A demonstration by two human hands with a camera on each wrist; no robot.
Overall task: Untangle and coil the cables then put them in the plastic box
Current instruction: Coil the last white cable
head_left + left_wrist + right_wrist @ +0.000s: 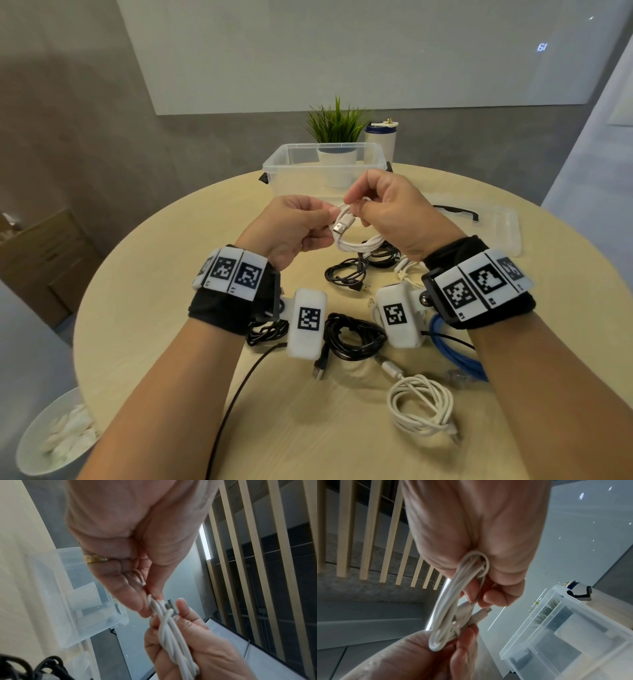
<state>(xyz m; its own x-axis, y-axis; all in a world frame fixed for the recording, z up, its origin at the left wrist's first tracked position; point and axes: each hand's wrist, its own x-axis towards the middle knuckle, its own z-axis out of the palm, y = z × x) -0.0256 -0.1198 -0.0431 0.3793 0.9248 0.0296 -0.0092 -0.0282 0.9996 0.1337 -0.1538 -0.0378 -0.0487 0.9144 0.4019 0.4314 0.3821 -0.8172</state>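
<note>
Cables lie scattered on the round wooden table [164, 308], and one of them, a white cable [356, 240] wound into a small coil, is held up between both hands above the middle of the table. On the left, the left hand [291, 229] has its fingers curled and pinches one side of the coil between thumb and fingertips. The cable's metal plug [339, 228] sticks out just beside that thumb. On the right, the right hand [394, 212] is closed around the other side of the coil, its fingers curled over the strands; the wrist views show the strands running through its palm. The two hands are near each other, with the coil hanging between and slightly below them.

Beyond the hands, the clear plastic box [274, 164] stands open, and nothing can be made out inside it. Behind it are a potted plant [335, 126] and a white bottle [380, 137]. To the right of the box its clear lid [507, 222] lies flat on the table.

Beneath the hands lie black cables [346, 274], and nearer the person another black cable bundle [352, 335]. Further right are a blue cable [452, 353] and a second white cable [421, 404], loosely coiled near the table's front edge. Off the table at far left stands a white bin [30, 435].
</note>
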